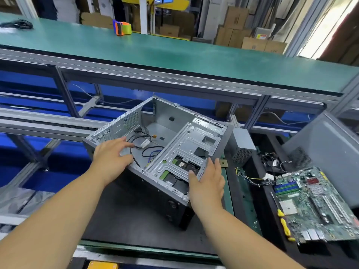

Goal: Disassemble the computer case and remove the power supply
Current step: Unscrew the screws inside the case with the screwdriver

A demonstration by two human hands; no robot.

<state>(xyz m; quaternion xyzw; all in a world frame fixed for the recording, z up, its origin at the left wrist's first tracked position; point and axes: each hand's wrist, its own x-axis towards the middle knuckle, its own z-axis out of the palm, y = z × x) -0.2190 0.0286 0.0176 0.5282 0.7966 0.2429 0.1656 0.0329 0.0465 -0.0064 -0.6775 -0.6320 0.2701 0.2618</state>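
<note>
Warehouse table (120, 206), centre frame: both hands, left (111, 154) and right (206, 183), flat and grasping nothing, steady the tilted computer case (165, 144); its sharp edges may cut, loose cables (143, 146) snag.

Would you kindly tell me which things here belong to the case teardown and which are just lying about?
Part of the job:
computer case
power supply
motherboard
loose cables inside the case
left hand
right hand

Lying about:
tape dispenser
cardboard boxes
black cord

Open case bay (155, 131), loose cables (143, 146) across, drive cage (186, 150) perhaps blocking right.
</note>
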